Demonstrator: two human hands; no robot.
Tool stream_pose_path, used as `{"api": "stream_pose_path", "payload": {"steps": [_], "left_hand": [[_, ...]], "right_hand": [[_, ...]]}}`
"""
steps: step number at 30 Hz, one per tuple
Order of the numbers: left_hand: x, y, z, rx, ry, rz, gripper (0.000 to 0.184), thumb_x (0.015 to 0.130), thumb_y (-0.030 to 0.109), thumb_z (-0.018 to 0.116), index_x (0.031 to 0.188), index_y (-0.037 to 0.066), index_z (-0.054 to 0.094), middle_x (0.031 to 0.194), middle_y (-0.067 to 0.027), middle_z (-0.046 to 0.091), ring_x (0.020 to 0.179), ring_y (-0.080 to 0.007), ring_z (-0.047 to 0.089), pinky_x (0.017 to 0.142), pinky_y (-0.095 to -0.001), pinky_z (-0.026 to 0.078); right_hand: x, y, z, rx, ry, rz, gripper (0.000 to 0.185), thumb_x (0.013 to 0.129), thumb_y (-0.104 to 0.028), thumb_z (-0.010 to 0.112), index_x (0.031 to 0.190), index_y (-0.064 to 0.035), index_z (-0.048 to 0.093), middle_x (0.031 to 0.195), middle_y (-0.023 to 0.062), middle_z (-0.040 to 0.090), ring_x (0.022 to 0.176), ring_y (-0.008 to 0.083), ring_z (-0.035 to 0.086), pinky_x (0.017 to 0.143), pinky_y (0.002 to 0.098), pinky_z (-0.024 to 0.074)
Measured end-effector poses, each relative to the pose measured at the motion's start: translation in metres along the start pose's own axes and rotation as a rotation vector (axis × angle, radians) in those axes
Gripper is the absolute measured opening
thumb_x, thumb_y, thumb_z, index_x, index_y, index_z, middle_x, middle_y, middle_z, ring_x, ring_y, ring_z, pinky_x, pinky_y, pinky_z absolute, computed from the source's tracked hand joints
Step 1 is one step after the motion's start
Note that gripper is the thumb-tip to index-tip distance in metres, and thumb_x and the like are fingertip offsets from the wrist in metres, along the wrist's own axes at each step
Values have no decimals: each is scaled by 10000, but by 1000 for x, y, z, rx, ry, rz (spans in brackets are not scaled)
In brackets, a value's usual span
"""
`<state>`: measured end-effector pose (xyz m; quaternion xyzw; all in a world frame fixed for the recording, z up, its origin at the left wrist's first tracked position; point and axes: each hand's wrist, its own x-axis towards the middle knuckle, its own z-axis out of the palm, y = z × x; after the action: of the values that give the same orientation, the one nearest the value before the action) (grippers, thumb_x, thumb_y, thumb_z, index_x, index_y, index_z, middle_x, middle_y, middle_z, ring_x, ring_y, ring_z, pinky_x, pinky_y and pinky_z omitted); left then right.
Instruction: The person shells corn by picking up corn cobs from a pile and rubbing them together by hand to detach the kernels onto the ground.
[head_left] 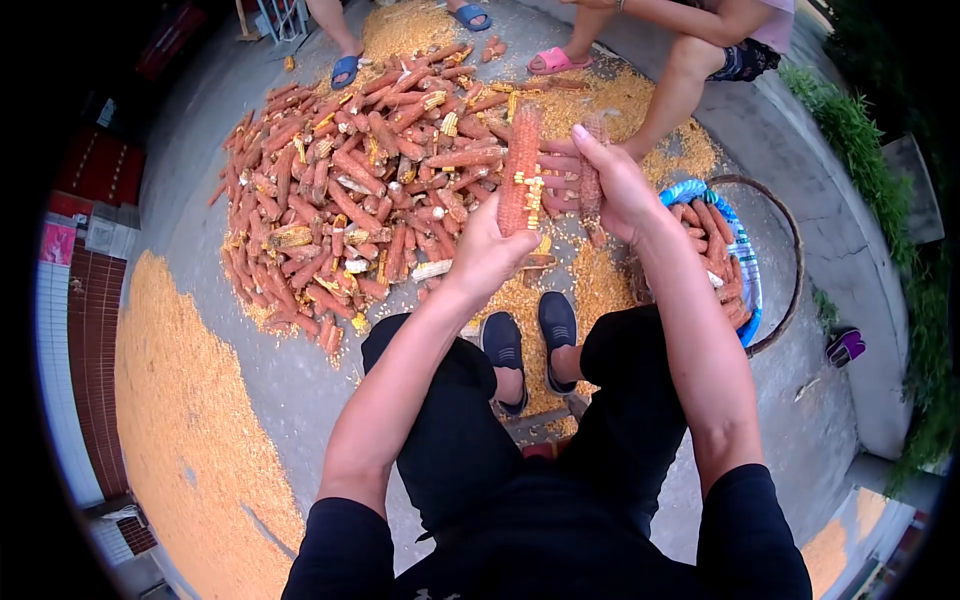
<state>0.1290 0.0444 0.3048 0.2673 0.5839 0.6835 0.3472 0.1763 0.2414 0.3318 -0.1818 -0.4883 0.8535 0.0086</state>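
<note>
In the middle of the head view, my left hand [490, 250] is closed around the lower end of a corncob [522, 150]. The cob stands nearly upright and is mostly bare and reddish, with a patch of yellow kernels left near my thumb. Just to its right, my right hand [615, 190] is closed on a second, bare corncob [592, 165], thumb along its upper part and fingers reaching toward the first cob. The two cobs are slightly apart. Below my hands, loose yellow kernels [515, 305] lie on the ground around my shoes.
A large heap of corncobs [350, 200] lies ahead and to the left. On the right stands a blue-lined basket [752, 290] with cobs and a curved handle. Kernels [190, 400] are spread along the left. Two other people sit or stand at the far side, one in pink slippers [558, 62].
</note>
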Motion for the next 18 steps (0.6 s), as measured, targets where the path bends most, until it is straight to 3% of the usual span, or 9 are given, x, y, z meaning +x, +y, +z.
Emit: {"api": "stream_pose_path", "payload": {"steps": [2, 4, 5, 8, 11, 14, 17, 18], "left_hand": [[11, -30, 1, 497, 173, 230, 530, 840, -6, 611, 1328, -14, 404, 855, -170, 666, 675, -330, 668, 577, -461, 501], [-1, -7, 10, 1053, 262, 174, 688, 800, 35, 643, 1412, -35, 337, 800, -262, 668, 677, -459, 664, 650, -563, 521], [-4, 2, 15, 1099, 266, 168, 600, 786, 41, 629, 1320, -44, 367, 805, -327, 639, 731, -529, 633, 670, -615, 488], [-7, 6, 24, 1201, 248, 178, 542, 786, 38, 624, 1261, -49, 380, 818, -328, 645, 750, -513, 642, 679, -604, 484], [-5, -8, 19, 885, 223, 192, 582, 775, 39, 634, 1288, -43, 372, 766, -283, 629, 722, -490, 647, 683, -576, 489], [6, -31, 10, 579, 185, 460, 355, 824, 17, 610, 1139, 1, 447, 836, -117, 599, 629, -284, 602, 541, -430, 456], [-7, 6, 19, -47, -13, 27, 361, 880, 14, 589, 1209, 32, 444, 798, -22, 517, 536, -106, 452, 442, -286, 349], [-8, 11, 16, -209, -91, -50, 368, 894, 11, 584, 1230, 43, 437, 780, -15, 494, 524, -83, 415, 436, -259, 316]], "right_hand": [[0, 10, 14, 51, -15, -50, 560, 1042, -422, 546, 1308, 71, 535, 1225, 159, 659, 1089, 236, 656, 863, 376, 552], [1, 26, 34, -15, 98, -200, 469, 1033, -358, 573, 1264, 51, 581, 1187, 139, 674, 1038, 219, 651, 876, 365, 524], [4, 35, 44, -45, 154, -275, 424, 1028, -325, 587, 1242, 41, 605, 1169, 130, 681, 1013, 210, 649, 883, 359, 510], [8, 45, 44, -253, 288, -463, 326, 999, -266, 625, 1152, 19, 662, 1023, 136, 725, 925, 218, 668, 863, 379, 500], [7, 43, 41, -558, 346, -622, 319, 989, -268, 636, 1141, 12, 664, 958, 152, 729, 873, 230, 682, 826, 387, 515], [10, 45, 36, -656, 346, -689, 325, 989, -281, 641, 1143, 6, 662, 941, 156, 726, 843, 228, 683, 795, 382, 524], [5, 42, 40, -592, 332, -706, 334, 1000, -297, 637, 1138, 6, 666, 943, 130, 726, 846, 195, 672, 787, 359, 524], [6, 41, 40, -559, 314, -710, 336, 1004, -301, 635, 1137, 6, 666, 943, 119, 726, 849, 181, 665, 788, 350, 522]]}}
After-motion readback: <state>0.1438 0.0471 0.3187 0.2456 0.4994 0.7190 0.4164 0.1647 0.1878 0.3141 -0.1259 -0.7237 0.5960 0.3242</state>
